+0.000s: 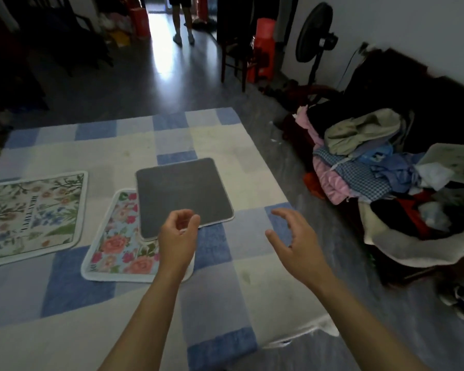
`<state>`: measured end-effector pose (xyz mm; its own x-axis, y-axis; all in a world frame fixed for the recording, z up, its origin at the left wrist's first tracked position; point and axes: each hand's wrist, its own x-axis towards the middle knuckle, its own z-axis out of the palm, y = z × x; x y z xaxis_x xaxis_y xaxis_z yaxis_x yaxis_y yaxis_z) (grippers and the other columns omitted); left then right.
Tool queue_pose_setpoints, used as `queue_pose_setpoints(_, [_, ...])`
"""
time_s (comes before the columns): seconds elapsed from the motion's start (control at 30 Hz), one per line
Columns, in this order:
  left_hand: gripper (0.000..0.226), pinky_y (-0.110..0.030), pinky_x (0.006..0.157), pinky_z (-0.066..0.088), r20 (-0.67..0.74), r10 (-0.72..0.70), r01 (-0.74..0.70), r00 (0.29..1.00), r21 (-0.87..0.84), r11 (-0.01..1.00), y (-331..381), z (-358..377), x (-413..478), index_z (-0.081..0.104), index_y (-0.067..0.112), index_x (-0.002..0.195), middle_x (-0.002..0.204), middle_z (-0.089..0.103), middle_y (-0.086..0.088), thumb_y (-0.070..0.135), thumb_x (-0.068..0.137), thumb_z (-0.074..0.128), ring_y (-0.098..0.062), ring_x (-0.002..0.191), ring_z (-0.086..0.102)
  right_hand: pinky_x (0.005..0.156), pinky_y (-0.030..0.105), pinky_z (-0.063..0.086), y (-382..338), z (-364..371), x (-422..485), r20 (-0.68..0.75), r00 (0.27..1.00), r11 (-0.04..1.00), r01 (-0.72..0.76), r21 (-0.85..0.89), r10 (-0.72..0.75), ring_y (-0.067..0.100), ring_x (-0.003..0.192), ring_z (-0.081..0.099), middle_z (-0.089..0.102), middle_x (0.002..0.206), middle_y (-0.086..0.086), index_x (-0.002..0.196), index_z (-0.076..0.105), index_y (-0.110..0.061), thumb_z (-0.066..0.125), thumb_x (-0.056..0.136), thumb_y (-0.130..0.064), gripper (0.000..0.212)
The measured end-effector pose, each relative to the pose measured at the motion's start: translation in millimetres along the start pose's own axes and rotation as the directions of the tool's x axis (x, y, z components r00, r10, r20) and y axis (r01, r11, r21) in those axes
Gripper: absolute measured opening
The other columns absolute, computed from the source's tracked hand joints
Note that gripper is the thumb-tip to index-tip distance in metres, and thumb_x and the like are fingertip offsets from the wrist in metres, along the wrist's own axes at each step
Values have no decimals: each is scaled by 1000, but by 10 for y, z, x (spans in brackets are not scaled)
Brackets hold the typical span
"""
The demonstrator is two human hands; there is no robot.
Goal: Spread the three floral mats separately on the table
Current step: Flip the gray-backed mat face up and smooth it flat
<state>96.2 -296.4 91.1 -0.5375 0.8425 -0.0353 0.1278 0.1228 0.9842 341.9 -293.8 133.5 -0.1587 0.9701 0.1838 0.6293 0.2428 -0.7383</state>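
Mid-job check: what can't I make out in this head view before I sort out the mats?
All in the head view:
Grey-backed mat: lies face down, so its print is hidden.
Rose mat: upper right part is under the grey-backed mat; near right corner is behind the left hand.
Leafy mat: left side is cut off by the frame edge.
Clothes pile: too dark and blurred to tell single items.

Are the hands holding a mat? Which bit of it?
Nothing is held. The left hand hovers, loosely curled, by the near edge of the grey mat; the right hand is spread open beside it.
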Motion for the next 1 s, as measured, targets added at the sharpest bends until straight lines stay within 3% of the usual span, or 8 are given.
queue_pose_setpoints(0.17, [8, -18, 69, 47, -28, 26, -25, 999, 33, 999, 46, 164, 177, 67, 12, 97, 87, 68, 3, 15, 89, 67, -8, 79, 62, 104, 31, 43, 65, 3, 462, 30, 999, 1000, 14, 8, -14, 12, 119, 52, 57, 129, -3, 129, 54, -18, 65, 92, -26, 39])
queue_pose_setpoints(0.37, [7, -28, 75, 50, -117, -4, 14, 993, 80, 997, 3, 329, 336, 66, 17, 97, 91, 69, 2, 19, 90, 67, -12, 85, 65, 105, 24, 40, 390, -12, 914, 130, 990, 998, 43, 38, -48, 4, 121, 48, 53, 133, -9, 133, 52, -21, 62, 94, -31, 42])
queue_pose_setpoints(0.53, [6, -25, 76, 49, -175, 16, 8, 984, 138, 990, 89, 909, 359, 66, 20, 94, 89, 69, 2, 18, 88, 69, -12, 84, 65, 106, 26, 42, 902, -191, 1332, 199, 974, 985, 77, 157, -108, 3, 121, 49, 53, 131, -12, 133, 52, -21, 63, 93, -29, 42])
queue_pose_setpoints(0.63, [7, -30, 78, 52, -244, 30, 5, 969, 142, 990, 162, 1374, 322, 66, 20, 94, 89, 70, 1, 17, 89, 69, -13, 83, 65, 104, 32, 46, 1319, -299, 1586, 265, 945, 958, 123, 261, -193, 4, 120, 53, 56, 128, -10, 130, 56, -20, 65, 92, -25, 39])
queue_pose_setpoints(0.73, [7, -39, 80, 54, -374, -47, 87, 926, 90, 992, 304, 1810, 184, 67, 16, 96, 90, 70, -2, 17, 90, 68, -15, 83, 65, 102, 35, 47, 1720, -449, 1790, 359, 898, 935, 134, 329, -255, 9, 118, 55, 59, 125, -7, 127, 59, -16, 68, 90, -20, 38])
queue_pose_setpoints(0.87, [11, -45, 82, 55, -482, -135, 153, 866, -2, 988, 586, 2234, -120, 67, 15, 101, 97, 70, -6, 18, 90, 67, -21, 91, 65, 99, 20, 44, 1920, -779, 1941, 424, 839, 904, 168, 393, -340, 3, 114, 56, 60, 122, -11, 125, 59, -19, 68, 89, -19, 36])
queue_pose_setpoints(1.0, [13, -27, 75, 55, -548, -114, 166, 829, 46, 985, 816, 2357, -410, 66, 18, 103, 97, 69, 1, 23, 91, 66, -18, 94, 66, 95, 7, 39, 1840, -1032, 2099, 463, 788, 884, 208, 418, -405, -1, 113, 54, 59, 123, -11, 126, 58, -21, 67, 90, -22, 37])
